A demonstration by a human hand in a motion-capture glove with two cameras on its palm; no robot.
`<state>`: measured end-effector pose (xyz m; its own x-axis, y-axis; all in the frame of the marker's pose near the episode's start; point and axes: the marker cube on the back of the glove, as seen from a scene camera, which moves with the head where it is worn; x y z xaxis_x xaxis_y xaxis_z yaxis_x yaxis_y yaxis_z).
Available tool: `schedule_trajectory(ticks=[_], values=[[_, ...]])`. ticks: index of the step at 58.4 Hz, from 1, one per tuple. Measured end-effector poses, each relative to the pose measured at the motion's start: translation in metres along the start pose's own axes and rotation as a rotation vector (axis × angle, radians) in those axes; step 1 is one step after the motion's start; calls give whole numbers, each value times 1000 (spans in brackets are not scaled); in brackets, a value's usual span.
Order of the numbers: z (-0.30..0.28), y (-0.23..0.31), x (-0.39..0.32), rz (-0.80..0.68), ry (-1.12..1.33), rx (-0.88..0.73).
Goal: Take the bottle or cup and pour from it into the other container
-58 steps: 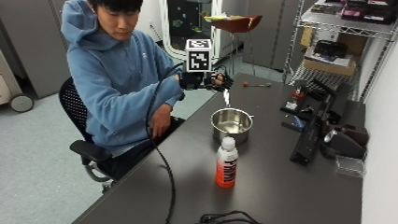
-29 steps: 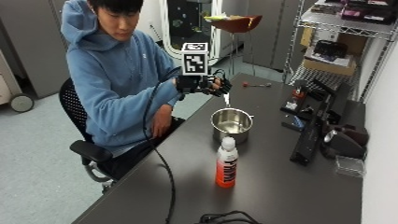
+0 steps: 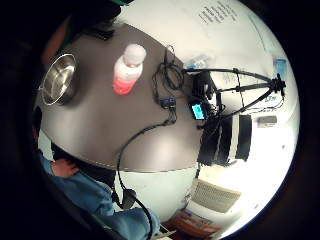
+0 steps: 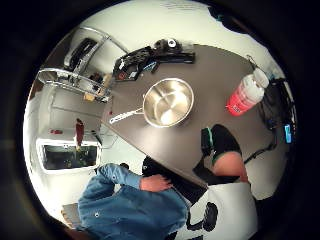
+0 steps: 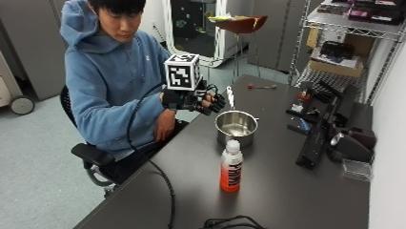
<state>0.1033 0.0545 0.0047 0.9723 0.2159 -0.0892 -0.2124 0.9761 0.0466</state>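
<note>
1. Seated at the dark grey surface, at about nine o'clock from the pan: person in a blue hooded top, bare hand resting at the near edge.
2. Raised above that edge, at roughly ten o'clock from the pan: black-gloved right hand, holding nothing, touching nothing on the surface.
3. Fingers loosely bent and slightly spread, tips pointing toward the pan; one gloved fingertip also visible in the thumb side palm view, hanging over the surface.
4. Just past the fingertips: round stainless steel saucepan with a short handle, upright on the surface, bowl showing only bare metal in both palm views.
5. At six o'clock from the pan, nearer the front edge and apart from it: clear plastic bottle of orange-red drink with a white cap, upright, cap on, untouched; seen from above in the little finger side palm view and beside the pan in the thumb side palm view.
6. Running along the surface from under the hand toward the front edge: black cable.
7. At about three o'clock from the pan, well apart from it: cluster of black tools and devices lying on the surface.
8. Beyond that, at one o'clock: metal wire shelving rack carrying boxes.
</note>
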Motion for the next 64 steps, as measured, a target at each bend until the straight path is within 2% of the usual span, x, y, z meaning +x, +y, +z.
schedule_trajectory(ticks=[18,26,39,48,64], values=[[9,16,72,94,-9,-16],[13,21,101,114,-57,29],[31,9,149,40,-237,127],[54,-3,174,-28,-468,200],[102,-27,190,-32,-848,254]])
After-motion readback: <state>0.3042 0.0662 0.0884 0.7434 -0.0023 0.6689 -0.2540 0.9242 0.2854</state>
